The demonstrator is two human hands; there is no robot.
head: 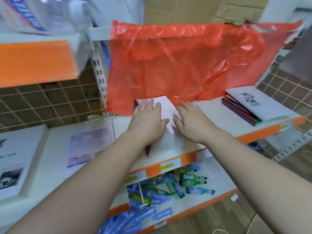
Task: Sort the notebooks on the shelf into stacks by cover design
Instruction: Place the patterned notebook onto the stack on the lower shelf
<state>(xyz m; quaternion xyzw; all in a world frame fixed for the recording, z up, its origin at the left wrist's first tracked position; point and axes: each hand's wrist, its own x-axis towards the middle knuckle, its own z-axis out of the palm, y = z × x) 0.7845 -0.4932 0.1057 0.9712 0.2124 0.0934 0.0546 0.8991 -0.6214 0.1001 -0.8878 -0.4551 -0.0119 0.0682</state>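
Observation:
A pale-covered notebook (166,109) lies on the white shelf (217,115) in the middle of the view, atop a stack whose dark purple edge shows at its left. My left hand (147,120) rests flat on its left half, fingers straight. My right hand (194,122) lies flat on its right half. At the shelf's right end sits a stack of notebooks (253,107) with a white black-printed cover on top and coloured spines below. On the left shelf lie a purple-sky notebook (87,144) and a white notebook with a black picture (11,161).
A red plastic bag (182,65) hangs behind the shelf, its lower edge touching the notebook. A lower shelf holds several green and blue bottle-shaped items (185,183). Wire mesh (287,88) stands at right, an orange shelf front (35,63) at upper left.

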